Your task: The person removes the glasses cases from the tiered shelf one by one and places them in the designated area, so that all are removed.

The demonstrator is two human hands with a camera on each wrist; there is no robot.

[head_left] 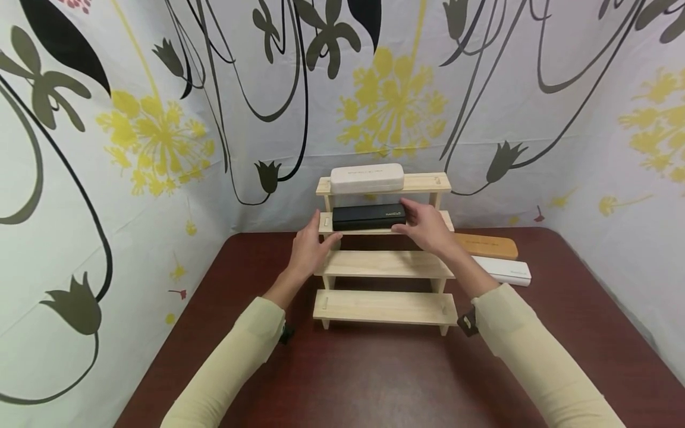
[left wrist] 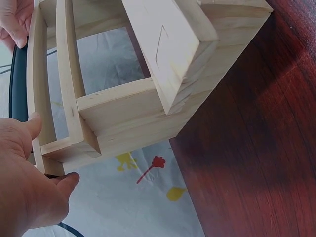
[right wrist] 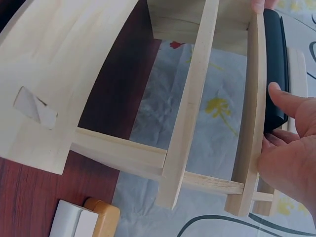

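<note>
A black glasses case point(head_left: 369, 217) lies lengthwise on the second tier from the top of a light wooden tiered rack point(head_left: 385, 306). At its right end my right hand point(head_left: 426, 226) pinches the case, thumb in front and fingers behind. In the right wrist view the thumb point(right wrist: 284, 98) presses on the dark case point(right wrist: 275, 69). My left hand point(head_left: 309, 246) grips the left end of that same tier, its thumb along the front edge. The left wrist view shows the left hand's fingers point(left wrist: 66, 185) round the end of the board.
On the top tier sits a white glasses case point(head_left: 367, 178). An orange-tan case point(head_left: 487, 245) and another white case point(head_left: 503, 270) lie on the dark red table point(head_left: 374, 380), right of the rack. A flower-patterned cloth point(head_left: 267, 137) hangs behind.
</note>
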